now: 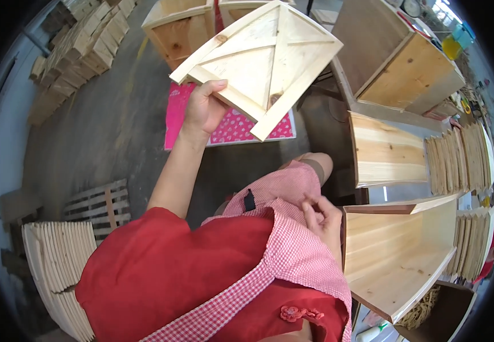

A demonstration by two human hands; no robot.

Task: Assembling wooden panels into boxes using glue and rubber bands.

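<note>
My left hand [206, 108] reaches forward, thumb on top, and grips a pale wooden panel [247, 64] by its near-left edge. The panel is held tilted in the air. It has a raised border, a bar across the middle and slanting strips on its face. Close to my lap, over the checked apron [290, 185], my right hand [327, 222] is curled with thumb and fingers drawn together. Whatever may be between those fingertips is too small to make out.
A pink patterned mat [230, 134] lies on the floor under the panel. Wooden boxes [181, 43] stand ahead. At right are open wooden boxes [395, 251] and stacked boards [458, 159]. More boards [59, 256] stand at left, near a pallet [101, 205].
</note>
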